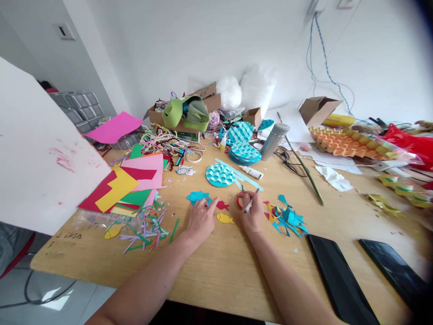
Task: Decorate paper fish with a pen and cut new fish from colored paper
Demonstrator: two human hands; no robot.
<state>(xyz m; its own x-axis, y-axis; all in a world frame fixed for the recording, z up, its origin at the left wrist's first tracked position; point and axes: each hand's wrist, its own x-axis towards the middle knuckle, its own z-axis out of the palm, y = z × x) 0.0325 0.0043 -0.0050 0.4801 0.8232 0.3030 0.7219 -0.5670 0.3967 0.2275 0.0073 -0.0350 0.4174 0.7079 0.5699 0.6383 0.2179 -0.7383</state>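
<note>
My left hand (pixel 200 216) rests on the table with its fingers apart, holding nothing. Its fingers lie by a blue paper fish (pixel 197 196), and the thumb is close to a red paper fish (pixel 222 205). A yellow paper fish (pixel 225 218) lies between my two hands. A marker pen (pixel 251 201) is gripped in my right hand (pixel 252 212), slanting up and to the right. Something with a red-orange handle (pixel 240 200), perhaps scissors, shows beside that hand, mostly covered by it. Ahead is a round blue disc with wavy paper scales (pixel 220 174).
Coloured paper sheets (pixel 142 174) and paper strips (pixel 152 230) lie to the left. Blue scraps (pixel 290 220) and two dark phones (pixel 338 271) (pixel 394 266) are on the right. A steel flask (pixel 275 141) and a glue bottle (pixel 252 172) stand or lie behind.
</note>
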